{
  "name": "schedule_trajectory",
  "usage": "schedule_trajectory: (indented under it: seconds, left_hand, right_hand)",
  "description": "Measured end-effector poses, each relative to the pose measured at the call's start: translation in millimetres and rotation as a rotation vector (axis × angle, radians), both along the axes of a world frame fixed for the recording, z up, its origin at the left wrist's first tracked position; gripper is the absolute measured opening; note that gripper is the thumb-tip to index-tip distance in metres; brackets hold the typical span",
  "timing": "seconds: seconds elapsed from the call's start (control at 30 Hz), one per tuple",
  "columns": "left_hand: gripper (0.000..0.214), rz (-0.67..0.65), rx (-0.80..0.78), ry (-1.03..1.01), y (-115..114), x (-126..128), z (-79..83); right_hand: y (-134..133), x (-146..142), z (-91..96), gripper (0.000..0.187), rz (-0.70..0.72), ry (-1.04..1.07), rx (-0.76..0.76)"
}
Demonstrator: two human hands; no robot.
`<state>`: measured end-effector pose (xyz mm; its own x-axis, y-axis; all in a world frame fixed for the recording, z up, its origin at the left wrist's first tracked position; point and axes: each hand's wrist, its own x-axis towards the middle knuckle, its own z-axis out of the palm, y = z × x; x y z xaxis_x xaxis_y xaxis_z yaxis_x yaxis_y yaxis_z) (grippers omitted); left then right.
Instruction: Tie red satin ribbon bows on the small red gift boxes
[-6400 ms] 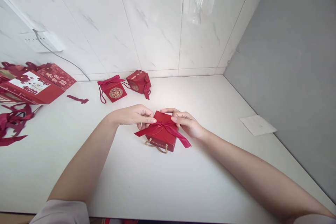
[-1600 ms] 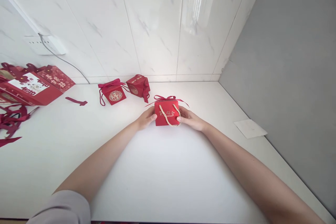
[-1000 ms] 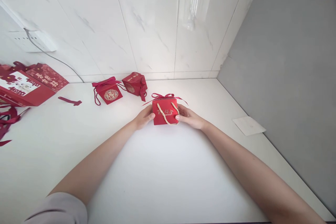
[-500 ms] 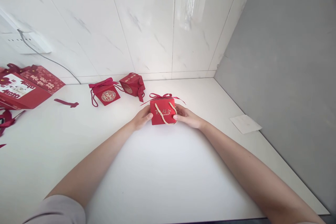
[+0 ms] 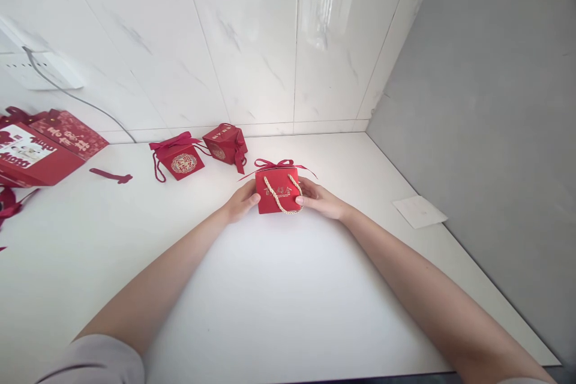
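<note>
A small red gift box stands upright on the white table, with a red ribbon bow on top and a gold rope handle hanging down its front. My left hand grips its left side, thumb on the front face. My right hand holds the right side in the same way. Both hands are closed on the box.
Two more red ribboned boxes stand behind, near the tiled wall. A loose red strip and larger red packages lie at the far left. A white paper slip lies at the right beside a grey wall.
Earlier the box lay flat while my fingers worked its bow. It now stands upright farther back, held at both sides. In the last second only the view shifted slightly.
</note>
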<state>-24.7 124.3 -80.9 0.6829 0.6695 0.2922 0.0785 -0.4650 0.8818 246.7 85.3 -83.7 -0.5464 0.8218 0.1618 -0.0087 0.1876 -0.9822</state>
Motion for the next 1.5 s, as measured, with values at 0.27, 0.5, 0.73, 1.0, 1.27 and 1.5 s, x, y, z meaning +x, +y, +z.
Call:
schedule_trajectory:
  seconds: [0.27,0.5,0.73,1.0,1.27,1.5]
  left_hand:
    - [0.071,-0.019,-0.003,-0.007,-3,3,5.2]
    - [0.07,-0.009,-0.016,-0.015,-2,1,3.6]
    - [0.071,0.016,-0.004,-0.043,-2,3,0.8]
    - [0.075,0.023,-0.044,-0.05,1,3,-5.7]
    - [0.07,0.013,-0.008,-0.02,-1,2,0.7]
    - [0.072,0.025,0.004,-0.014,-1,2,-0.1]
  right_hand:
    - [1,-1,-2.1,0.076,0.001,0.014,-0.025]
    - [0,-1,0.6,0.076,-0.001,0.007,-0.014]
    - [0,-1,-1.1,0.075,-0.006,0.002,-0.013]
    - [1,-1,-2.0,0.076,0.004,0.018,-0.023]
    - [0,-1,-0.2,0.075,0.004,0.02,-0.027]
    - [2,-1,-2.8,0.078,-0.007,0.01,-0.034]
